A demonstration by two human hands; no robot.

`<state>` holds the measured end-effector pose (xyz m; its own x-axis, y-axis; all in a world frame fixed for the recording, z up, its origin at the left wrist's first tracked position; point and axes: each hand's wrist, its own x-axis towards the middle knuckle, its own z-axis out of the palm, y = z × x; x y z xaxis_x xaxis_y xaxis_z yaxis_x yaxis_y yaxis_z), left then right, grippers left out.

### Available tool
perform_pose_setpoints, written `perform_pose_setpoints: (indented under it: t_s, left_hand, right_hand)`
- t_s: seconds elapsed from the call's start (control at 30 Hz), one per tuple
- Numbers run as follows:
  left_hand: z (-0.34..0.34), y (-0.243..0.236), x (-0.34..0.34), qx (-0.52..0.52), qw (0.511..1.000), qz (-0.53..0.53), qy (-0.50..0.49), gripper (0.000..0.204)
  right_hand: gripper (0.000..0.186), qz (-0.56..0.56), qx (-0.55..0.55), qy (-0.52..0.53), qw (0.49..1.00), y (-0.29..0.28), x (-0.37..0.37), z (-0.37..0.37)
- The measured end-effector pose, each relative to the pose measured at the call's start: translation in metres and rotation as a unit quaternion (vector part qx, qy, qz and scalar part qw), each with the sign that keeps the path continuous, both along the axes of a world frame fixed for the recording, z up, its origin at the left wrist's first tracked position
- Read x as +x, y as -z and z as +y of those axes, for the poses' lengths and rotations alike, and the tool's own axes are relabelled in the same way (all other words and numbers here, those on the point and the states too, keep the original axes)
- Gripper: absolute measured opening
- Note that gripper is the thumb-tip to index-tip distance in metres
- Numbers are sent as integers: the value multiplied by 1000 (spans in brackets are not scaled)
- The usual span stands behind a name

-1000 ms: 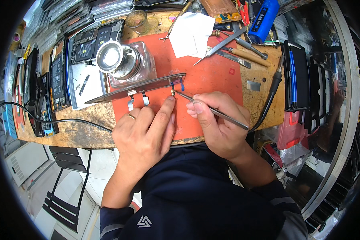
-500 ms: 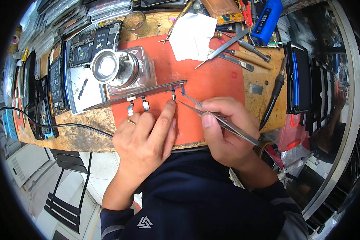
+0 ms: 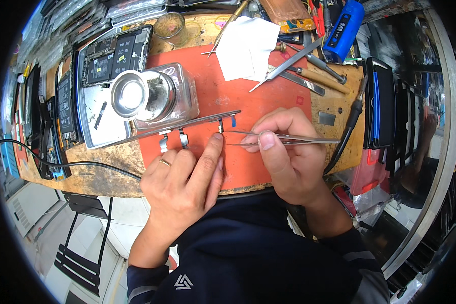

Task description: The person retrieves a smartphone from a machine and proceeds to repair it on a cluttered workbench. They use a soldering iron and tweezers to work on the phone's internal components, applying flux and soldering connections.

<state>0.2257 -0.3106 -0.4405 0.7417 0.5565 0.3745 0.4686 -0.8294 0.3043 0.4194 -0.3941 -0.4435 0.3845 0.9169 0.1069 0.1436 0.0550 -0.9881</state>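
A thin dark screen panel point(image 3: 200, 120) stands tilted nearly on edge against a square glass bottle point(image 3: 188, 99) with a round metal lid. Short silver-and-black flex cables point(image 3: 183, 138) stick out from the panel toward me. My left hand point(image 3: 185, 175) has its index fingertip pressed on the rightmost flex cable point(image 3: 220, 125); the other fingers are bent over the mat, holding nothing I can see. In my right hand point(image 3: 289, 154) is a pair of fine metal tweezers point(image 3: 304, 138), pinched between thumb and fingers. Their tips are slightly apart, just right of that fingertip.
An orange-red mat point(image 3: 207, 66) covers the middle of the wooden bench. Opened devices with batteries point(image 3: 119, 55) lie at left, near a black cable point(image 3: 81, 163). White paper point(image 3: 245, 48), a blade tool point(image 3: 289, 63) and a blue device point(image 3: 343, 30) are at the back; a black-handled pen tool point(image 3: 350, 119) is right.
The tweezers have swung from slanting to nearly level, and their tips are lower, beside the left index finger. My left hand has stayed on the flex cable.
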Motion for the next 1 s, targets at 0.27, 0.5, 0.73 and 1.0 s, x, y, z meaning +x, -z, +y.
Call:
perform_pose_setpoints:
  t_s: [0.27,0.5,0.73,1.0]
  left_hand:
    - [0,0,0,3,1000,3,1,41]
    - [0,0,0,3,1000,-1,0,41]
    - [0,0,0,5,1000,-2,4,41]
    - [1,0,-1,3,1000,-9,5,39]
  right_hand:
    - [12,-58,-37,-67,995,-9,9,-3]
    - [11,-59,-34,-67,995,-9,9,-2]
    - [9,-84,-20,-58,995,-11,8,4]
    - [7,-149,-26,-63,987,-27,5,10]
